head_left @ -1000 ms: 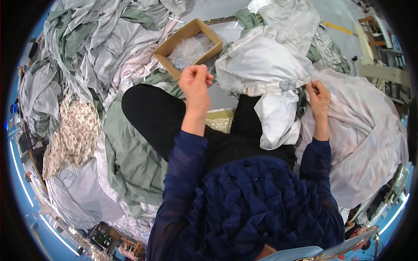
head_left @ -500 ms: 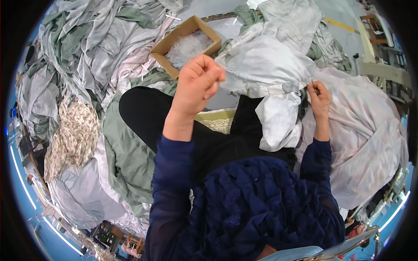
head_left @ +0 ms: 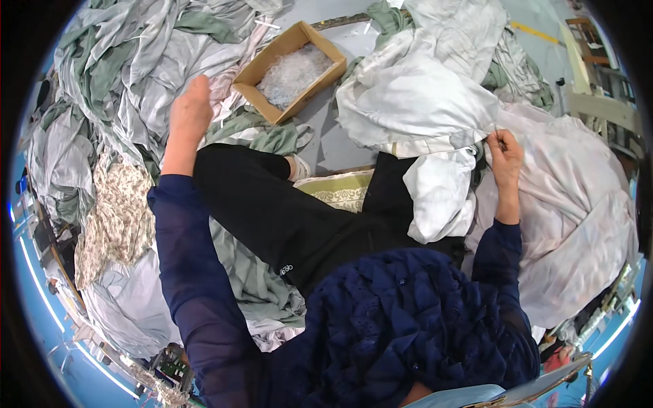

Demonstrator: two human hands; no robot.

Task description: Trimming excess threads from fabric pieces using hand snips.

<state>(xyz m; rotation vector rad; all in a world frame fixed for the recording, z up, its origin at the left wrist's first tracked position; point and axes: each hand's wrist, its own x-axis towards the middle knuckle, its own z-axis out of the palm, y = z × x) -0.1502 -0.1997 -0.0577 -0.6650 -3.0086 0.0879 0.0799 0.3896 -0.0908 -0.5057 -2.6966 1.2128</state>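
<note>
Pinching the white cloth (head_left: pixel 418 102) draped partly over my right leg (head_left: pixel 391 194), my right hand (head_left: pixel 505 155) stays put; my left hand (head_left: pixel 190 114), its fingers' hold hidden, has swung past the box (head_left: pixel 311 93) toward the grey pile (head_left: pixel 146 85), leaving the cloth single-handed.

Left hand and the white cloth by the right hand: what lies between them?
Going from the left hand in the head view: pale fabric, the open cardboard box of clear stringy material, then grey floor before the white cloth.

Textile workshop, heaps of pale cloth (head_left: pixel 415 102)
</note>
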